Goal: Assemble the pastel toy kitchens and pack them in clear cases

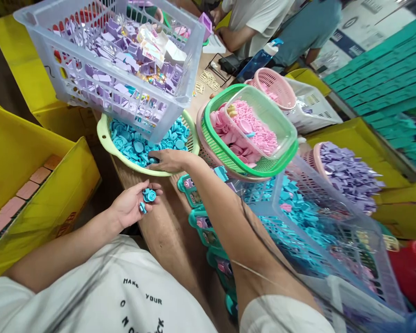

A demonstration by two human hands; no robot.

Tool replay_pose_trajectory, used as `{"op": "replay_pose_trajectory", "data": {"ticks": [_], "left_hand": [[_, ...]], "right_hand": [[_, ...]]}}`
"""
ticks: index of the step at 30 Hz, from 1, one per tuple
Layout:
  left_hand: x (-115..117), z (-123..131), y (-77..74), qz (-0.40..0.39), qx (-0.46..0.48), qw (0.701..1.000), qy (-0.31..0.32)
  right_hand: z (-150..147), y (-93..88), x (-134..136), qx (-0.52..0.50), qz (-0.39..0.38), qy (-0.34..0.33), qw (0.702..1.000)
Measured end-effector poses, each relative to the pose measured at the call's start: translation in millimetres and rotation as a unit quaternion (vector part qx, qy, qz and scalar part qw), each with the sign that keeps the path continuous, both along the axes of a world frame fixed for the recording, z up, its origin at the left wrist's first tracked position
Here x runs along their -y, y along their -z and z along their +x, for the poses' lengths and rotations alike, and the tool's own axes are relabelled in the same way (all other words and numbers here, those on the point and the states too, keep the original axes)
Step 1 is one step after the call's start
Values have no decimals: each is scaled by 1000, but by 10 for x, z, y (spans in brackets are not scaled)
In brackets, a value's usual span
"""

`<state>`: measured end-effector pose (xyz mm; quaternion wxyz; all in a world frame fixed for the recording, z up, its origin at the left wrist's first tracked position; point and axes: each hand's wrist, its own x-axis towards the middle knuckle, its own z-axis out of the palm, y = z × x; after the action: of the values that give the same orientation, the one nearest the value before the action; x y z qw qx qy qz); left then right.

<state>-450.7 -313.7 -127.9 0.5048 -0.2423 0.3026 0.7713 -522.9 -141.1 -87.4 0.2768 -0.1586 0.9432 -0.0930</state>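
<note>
My left hand (133,202) is palm up with its fingers slightly curled, cupping several small blue plastic pieces (149,195), some of them round. It is just in front of a pale yellow-green basket (106,143). My right hand (169,160) reaches over that basket's near rim, its curled fingertips gripping among the heaped blue plastic pieces (135,145); the fingertips are partly hidden. A translucent crate (125,88) of purple parts overhangs the back of the basket.
Right of the basket, a green basket (208,132) holds pink parts and a clear tub (284,115). Teal packaged toy sets (203,222) line the table under my right forearm. A crate (353,212) of blue parts is at right, yellow boxes (69,185) at left. Co-workers sit opposite.
</note>
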Motion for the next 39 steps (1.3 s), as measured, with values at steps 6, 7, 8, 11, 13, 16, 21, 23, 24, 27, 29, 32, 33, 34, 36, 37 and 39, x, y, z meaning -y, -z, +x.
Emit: {"op": "replay_pose_trajectory", "data": {"ticks": [6, 7, 8, 11, 13, 16, 21, 23, 24, 27, 29, 32, 33, 34, 36, 37, 39], "left_hand": [[-24, 1, -23, 20, 1, 1000, 15], [-32, -1, -28, 19, 2, 1000, 16], [-40, -4, -33, 17, 3, 1000, 17], [-56, -8, -41, 12, 6, 1000, 22], [-59, -9, -38, 8, 4, 1000, 25], [-65, -18, -27, -1, 2, 1000, 27], [-94, -48, -18, -16, 8, 999, 28], [-102, -54, -14, -20, 12, 999, 26], [-104, -55, -10, -20, 14, 999, 25], [-106, -57, 12, -21, 16, 999, 25], [-106, -57, 33, -24, 15, 999, 26], [-102, -58, 61, -24, 14, 999, 26], [-100, -60, 66, -23, 14, 999, 25], [-98, -62, 68, -23, 14, 999, 25], [-95, -68, 63, -26, 13, 999, 24], [-96, -72, 57, -26, 11, 999, 24], [-100, -77, 42, -24, 8, 999, 23]], "right_hand": [[-79, 61, -128, 127, -217, 261, 932], [-83, 71, -142, 151, -252, 298, 908], [-87, 78, -152, 170, -277, 324, 888], [-99, 84, -166, 197, -305, 364, 858], [-112, 80, -169, 210, -318, 372, 847], [-131, 72, -183, 246, -353, 370, 823], [-140, 55, -248, 291, -399, 344, 798], [-136, 50, -270, 295, -408, 327, 800], [-134, 51, -276, 294, -408, 312, 806], [-134, 64, -272, 264, -383, 234, 854], [-137, 74, -261, 229, -342, 179, 893], [-123, 57, -254, 195, -304, 159, 919], [-110, 41, -257, 186, -304, 168, 919], [-92, 20, -263, 177, -309, 179, 917], [-47, -28, -279, 157, -329, 203, 909], [-21, -51, -287, 149, -345, 219, 901], [30, -87, -300, 142, -394, 266, 868]]}}
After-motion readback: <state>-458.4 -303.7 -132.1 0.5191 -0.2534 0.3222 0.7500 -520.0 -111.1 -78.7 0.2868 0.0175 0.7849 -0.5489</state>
